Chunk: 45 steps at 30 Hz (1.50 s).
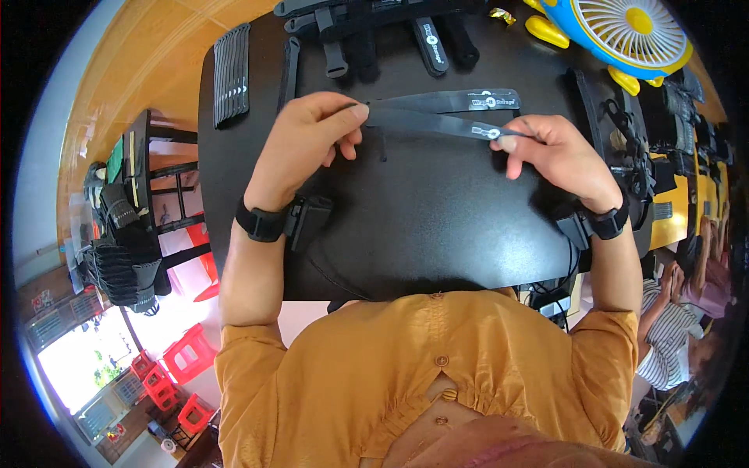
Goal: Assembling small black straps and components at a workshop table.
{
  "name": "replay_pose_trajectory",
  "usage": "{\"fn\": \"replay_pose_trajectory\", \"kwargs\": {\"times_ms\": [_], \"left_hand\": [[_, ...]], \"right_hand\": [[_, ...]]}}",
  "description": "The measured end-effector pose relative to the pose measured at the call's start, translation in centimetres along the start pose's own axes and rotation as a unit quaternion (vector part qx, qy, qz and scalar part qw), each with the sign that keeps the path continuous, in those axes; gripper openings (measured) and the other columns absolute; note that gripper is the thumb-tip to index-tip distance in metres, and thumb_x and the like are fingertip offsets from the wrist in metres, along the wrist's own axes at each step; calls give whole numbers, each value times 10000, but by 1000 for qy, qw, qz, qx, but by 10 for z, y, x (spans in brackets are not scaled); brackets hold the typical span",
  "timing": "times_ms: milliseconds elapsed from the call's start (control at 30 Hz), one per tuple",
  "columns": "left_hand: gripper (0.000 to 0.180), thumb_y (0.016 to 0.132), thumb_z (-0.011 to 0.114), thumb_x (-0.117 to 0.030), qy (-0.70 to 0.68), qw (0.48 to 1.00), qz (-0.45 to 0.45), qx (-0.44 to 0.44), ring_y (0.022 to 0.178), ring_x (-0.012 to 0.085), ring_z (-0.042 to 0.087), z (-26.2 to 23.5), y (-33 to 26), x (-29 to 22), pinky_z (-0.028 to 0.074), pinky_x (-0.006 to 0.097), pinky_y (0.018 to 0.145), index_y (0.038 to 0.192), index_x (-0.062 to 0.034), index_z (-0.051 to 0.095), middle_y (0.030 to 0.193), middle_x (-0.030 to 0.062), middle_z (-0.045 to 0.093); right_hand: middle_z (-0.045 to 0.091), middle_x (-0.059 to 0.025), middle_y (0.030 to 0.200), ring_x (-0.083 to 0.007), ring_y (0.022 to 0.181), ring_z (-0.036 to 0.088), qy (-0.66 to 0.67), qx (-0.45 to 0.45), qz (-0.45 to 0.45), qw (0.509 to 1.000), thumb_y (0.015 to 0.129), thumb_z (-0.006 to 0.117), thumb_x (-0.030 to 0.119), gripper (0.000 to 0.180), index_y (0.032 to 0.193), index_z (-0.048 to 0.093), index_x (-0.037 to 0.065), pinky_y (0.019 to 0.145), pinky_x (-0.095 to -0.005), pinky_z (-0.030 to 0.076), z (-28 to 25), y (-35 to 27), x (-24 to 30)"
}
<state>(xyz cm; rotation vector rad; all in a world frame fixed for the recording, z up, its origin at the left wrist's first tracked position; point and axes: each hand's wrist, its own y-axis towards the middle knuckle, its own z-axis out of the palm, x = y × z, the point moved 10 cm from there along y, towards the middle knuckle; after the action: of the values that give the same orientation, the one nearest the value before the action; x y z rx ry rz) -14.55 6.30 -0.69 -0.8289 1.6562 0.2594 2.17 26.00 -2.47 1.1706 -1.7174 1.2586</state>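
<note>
Two hands of ours work over the black desk (421,226), each wrist wearing a black band with a small black box strapped on. Nearest us is our orange buttoned shirt (429,374), pressed against the desk's near edge. Above it, our left hand (308,144) has its grip pinched shut on one end of a black fastening strap (433,122), thumb and forefinger closed over the tip. Our right hand (562,156) holds the other end, its grip clamped on the strap near a small white label. So the strap runs taut between both hands, lifted just above the desk's middle. Just beyond it a second black strap (460,100) lies flat on the desk. Farther off, a neat bundle of straps (232,74) rests at the far left, more loose straps (374,35) pile along the far edge, and a blue-and-yellow fan (624,31) sits at the far right
</note>
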Motion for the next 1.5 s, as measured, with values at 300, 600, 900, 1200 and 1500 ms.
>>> {"fn": "replay_pose_trajectory", "kwargs": {"times_ms": [300, 600, 900, 1200, 1500], "left_hand": [[278, 892, 688, -305, 162, 986, -47, 13, 529, 47, 561, 10, 6, 22, 380, 187, 424, 821, -39, 654, 632, -21, 590], [324, 863, 707, -305, 157, 985, -79, 1, 440, 98, 556, 8, 10, 27, 415, 241, 441, 850, 17, 675, 563, 29, 582], [325, 864, 710, -302, 163, 982, -97, -11, 431, 89, 537, 5, 12, 28, 411, 238, 438, 846, 21, 683, 593, 32, 598], [274, 874, 708, -283, 143, 986, -86, -28, 392, 66, 483, 6, 11, 30, 327, 216, 355, 793, -30, 638, 542, -18, 532], [264, 867, 709, -260, 152, 983, -92, -39, 392, 72, 480, 5, 14, 31, 337, 232, 359, 769, -27, 635, 550, -11, 542]], "right_hand": [[590, 28, 654, -56, 578, 484, -73, -135, 78, 985, 926, 651, 232, 183, 867, 659, 58, 549, -232, 375, -48, 1, -23], [576, 27, 658, -29, 459, 431, -44, -174, 103, 978, 937, 634, 233, 171, 893, 650, 68, 385, -198, 289, -55, 1, -26], [564, 12, 643, -49, 431, 461, -55, -189, 108, 975, 927, 639, 249, 205, 901, 645, 46, 376, -209, 333, -54, 3, -22], [566, -3, 628, -78, 433, 486, -99, -203, 111, 968, 919, 646, 269, 231, 901, 658, 40, 388, -232, 367, -55, 1, -19], [590, -40, 611, -103, 458, 536, -146, -221, 98, 959, 914, 644, 271, 254, 892, 663, 19, 421, -254, 417, -55, 3, -11]]}}
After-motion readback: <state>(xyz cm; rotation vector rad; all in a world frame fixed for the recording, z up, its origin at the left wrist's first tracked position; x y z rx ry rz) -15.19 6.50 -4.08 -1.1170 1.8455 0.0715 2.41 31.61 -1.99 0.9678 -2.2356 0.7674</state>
